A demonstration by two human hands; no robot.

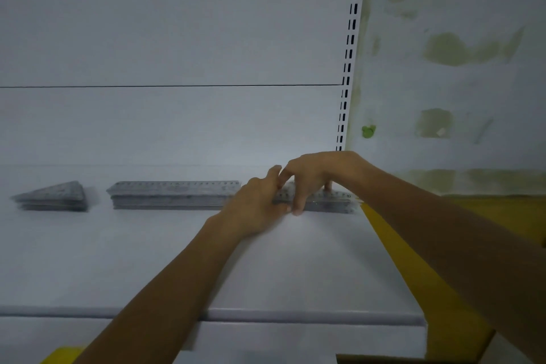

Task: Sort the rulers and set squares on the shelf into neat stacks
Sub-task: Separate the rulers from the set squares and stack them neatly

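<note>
Fingers of left hand (254, 205) and right hand (314, 176) are clamping the right ruler stack (328, 201) on the shelf (295, 269), hiding its left end; scale numerals are showing too blurred to read

Right ruler stack (334, 204): left end hidden behind the left hand (254, 207), middle covered by the right hand (313, 177); the rulers cannot be counted.
Left hand: motion-blurred; whether its fingers grip the stack's end or only touch it cannot be told.
Middle ruler stack (174, 195): printed scale too small and soft to read; lower right corner hidden by the left wrist.
Set squares (53, 196): blurred (the left tip most of all), layers not countable.
Forearms: cut off by the bottom and right edges.
Yellow shape (62, 354): cut by the bottom edge, unidentifiable.
Dark strip (384, 360): only a sliver at the bottom edge.
</note>
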